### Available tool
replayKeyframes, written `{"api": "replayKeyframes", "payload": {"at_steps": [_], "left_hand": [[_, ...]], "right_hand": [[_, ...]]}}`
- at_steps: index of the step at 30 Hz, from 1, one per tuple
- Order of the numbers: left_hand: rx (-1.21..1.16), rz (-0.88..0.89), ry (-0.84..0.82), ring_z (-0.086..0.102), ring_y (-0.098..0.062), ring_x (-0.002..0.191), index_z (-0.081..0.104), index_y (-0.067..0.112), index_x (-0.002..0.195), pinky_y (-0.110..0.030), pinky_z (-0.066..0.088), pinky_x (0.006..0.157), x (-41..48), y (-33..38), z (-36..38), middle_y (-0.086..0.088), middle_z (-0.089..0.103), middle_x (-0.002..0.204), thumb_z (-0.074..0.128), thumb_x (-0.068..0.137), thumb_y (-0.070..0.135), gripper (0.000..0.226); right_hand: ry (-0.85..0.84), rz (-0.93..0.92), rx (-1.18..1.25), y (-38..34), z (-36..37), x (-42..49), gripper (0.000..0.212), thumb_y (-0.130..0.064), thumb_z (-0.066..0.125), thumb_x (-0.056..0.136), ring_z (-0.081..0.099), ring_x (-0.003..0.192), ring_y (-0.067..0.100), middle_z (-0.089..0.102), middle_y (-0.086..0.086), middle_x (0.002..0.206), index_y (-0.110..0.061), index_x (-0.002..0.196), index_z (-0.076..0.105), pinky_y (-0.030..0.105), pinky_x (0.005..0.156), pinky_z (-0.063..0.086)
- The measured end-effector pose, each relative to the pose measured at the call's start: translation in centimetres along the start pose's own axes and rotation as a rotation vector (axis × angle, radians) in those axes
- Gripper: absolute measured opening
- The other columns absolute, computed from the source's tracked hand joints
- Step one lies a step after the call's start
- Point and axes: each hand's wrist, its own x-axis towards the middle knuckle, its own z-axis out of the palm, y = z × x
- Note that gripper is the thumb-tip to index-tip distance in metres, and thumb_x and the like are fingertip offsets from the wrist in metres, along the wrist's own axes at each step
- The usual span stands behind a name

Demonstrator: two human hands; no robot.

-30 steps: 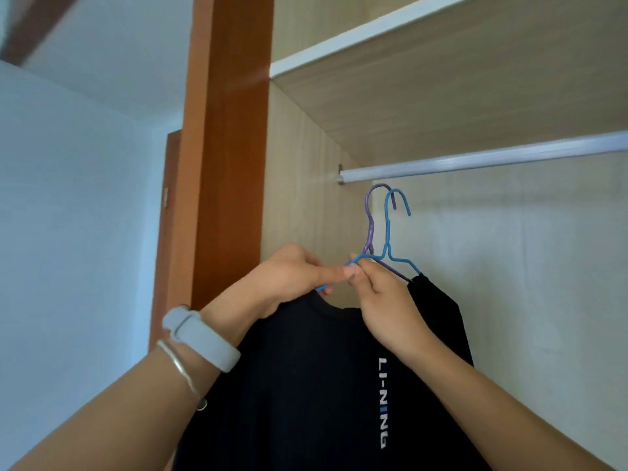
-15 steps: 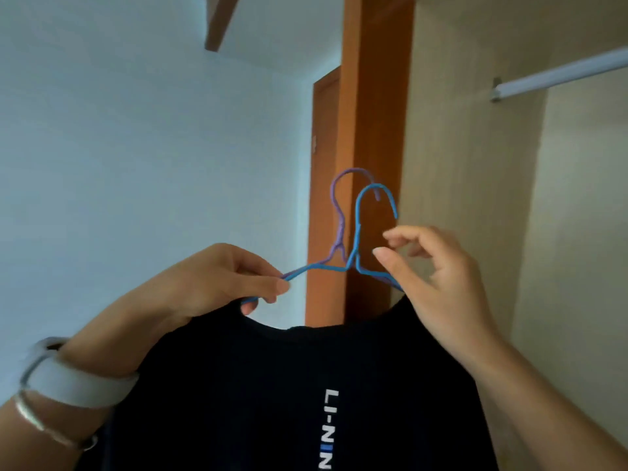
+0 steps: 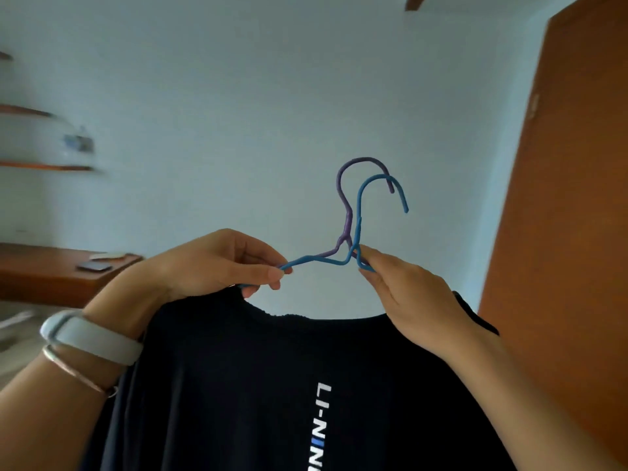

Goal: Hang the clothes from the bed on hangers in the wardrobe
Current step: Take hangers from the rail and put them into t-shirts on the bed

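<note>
A black T-shirt (image 3: 258, 385) with white lettering hangs in front of me on two wire hangers held together, a blue hanger (image 3: 360, 212) and a purple hanger (image 3: 343, 192), hooks pointing up and right. My left hand (image 3: 217, 263) pinches the left arm of the blue hanger at the shirt's collar. My right hand (image 3: 407, 294) pinches the hangers' right arm just below the necks. The hangers' lower parts are hidden inside the shirt. The wardrobe rail is out of view.
The orange-brown wardrobe side panel (image 3: 560, 232) stands at the right edge. A pale blue wall fills the background. At the left are a brown desk (image 3: 51, 277) with small items and wall shelves (image 3: 44, 166), blurred.
The view has swung left, away from the wardrobe rail, which has left the frame. The shirt on its two hangers came along, and my right hand went from loosely touching to pinching the hangers.
</note>
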Motion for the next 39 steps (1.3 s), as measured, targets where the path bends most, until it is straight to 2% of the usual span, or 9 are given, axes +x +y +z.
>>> {"api": "replayKeyframes", "payload": {"at_steps": [4,8,12,17,20,27,31,35,39], "left_hand": [[0.198,-0.018,0.054,0.059,0.003,0.06,0.068,0.026,0.098,-0.015,0.05,0.066,2.9,-4.7,-3.4,0.014,0.071,0.078,0.059,0.087,0.021,0.015],[0.268,-0.05,0.156,0.059,0.004,0.062,0.065,0.031,0.097,-0.018,0.05,0.07,5.8,-8.5,-6.7,0.024,0.068,0.078,0.054,0.089,0.019,0.018],[0.295,-0.055,0.274,0.057,0.007,0.06,0.062,0.036,0.092,-0.008,0.048,0.066,8.7,-11.7,-9.2,0.032,0.063,0.067,0.054,0.089,0.02,0.019],[0.4,-0.107,0.377,0.058,0.009,0.067,0.056,0.042,0.091,-0.01,0.043,0.066,11.6,-17.1,-10.9,0.03,0.062,0.069,0.051,0.09,0.022,0.021],[0.497,-0.174,0.465,0.051,-0.002,0.064,0.06,0.036,0.099,-0.013,0.039,0.059,13.5,-21.0,-11.2,0.011,0.055,0.063,0.048,0.092,0.023,0.019],[0.622,-0.321,0.7,0.058,-0.003,0.096,0.06,0.027,0.118,-0.011,0.042,0.082,18.7,-27.9,-12.2,0.014,0.064,0.104,0.054,0.089,0.028,0.03],[0.659,-0.496,0.848,0.053,-0.002,0.105,0.054,0.028,0.123,-0.015,0.035,0.09,20.0,-30.7,-13.8,0.015,0.057,0.112,0.06,0.082,0.035,0.042],[0.716,-0.631,0.909,0.053,0.018,0.085,0.065,0.022,0.105,0.002,0.035,0.077,20.2,-31.5,-15.4,0.035,0.06,0.085,0.054,0.077,0.052,0.043],[0.746,-0.726,1.117,0.05,0.027,0.078,0.07,0.02,0.093,0.006,0.033,0.073,18.9,-33.5,-16.2,0.045,0.057,0.077,0.05,0.073,0.053,0.044]], "right_hand": [[-0.068,-0.106,-0.026,0.4,5.0,6.3,0.036,-0.037,0.025,0.098,0.059,0.104,0.018,0.057,-0.011,0.127,-0.029,0.131,0.038,0.03,0.075,0.042],[-0.152,-0.11,0.14,0.7,9.1,13.1,0.025,-0.041,0.033,0.096,0.047,0.063,0.012,0.051,-0.011,0.07,-0.021,0.093,0.048,0.029,0.062,0.037],[-0.125,-0.078,0.497,1.7,13.1,19.1,0.027,-0.036,0.057,0.086,0.035,0.052,0.007,0.043,-0.006,0.057,-0.025,0.062,0.05,0.016,0.053,0.032],[-0.304,-0.11,0.726,3.1,19.1,24.4,0.012,-0.03,0.058,0.087,0.052,0.066,0.002,0.058,-0.008,0.068,-0.035,0.077,0.062,0.014,0.071,0.042],[-0.257,-0.134,0.775,3.7,24.0,27.5,0.016,-0.026,0.059,0.088,0.048,0.058,0.001,0.056,-0.01,0.058,-0.034,0.075,0.063,0.005,0.059,0.039],[-0.202,-0.291,0.891,6.2,33.7,36.2,0.015,-0.022,0.061,0.086,0.055,0.073,0.018,0.07,0.011,0.076,-0.011,0.085,0.072,0.017,0.062,0.044],[-0.231,-0.437,0.965,7.0,37.2,43.0,0.011,-0.021,0.062,0.084,0.053,0.064,0.017,0.067,0.003,0.066,-0.02,0.077,0.07,0.021,0.058,0.042],[-0.312,-0.578,1.014,4.6,40.4,48.9,0.017,-0.024,0.064,0.083,0.056,0.06,-0.005,0.062,-0.029,0.057,-0.038,0.073,0.063,0.006,0.057,0.04],[-0.425,-0.704,1.097,0.2,44.5,52.3,0.017,-0.024,0.063,0.081,0.06,0.069,-0.008,0.062,-0.025,0.069,-0.016,0.092,0.073,0.002,0.064,0.044]]}}
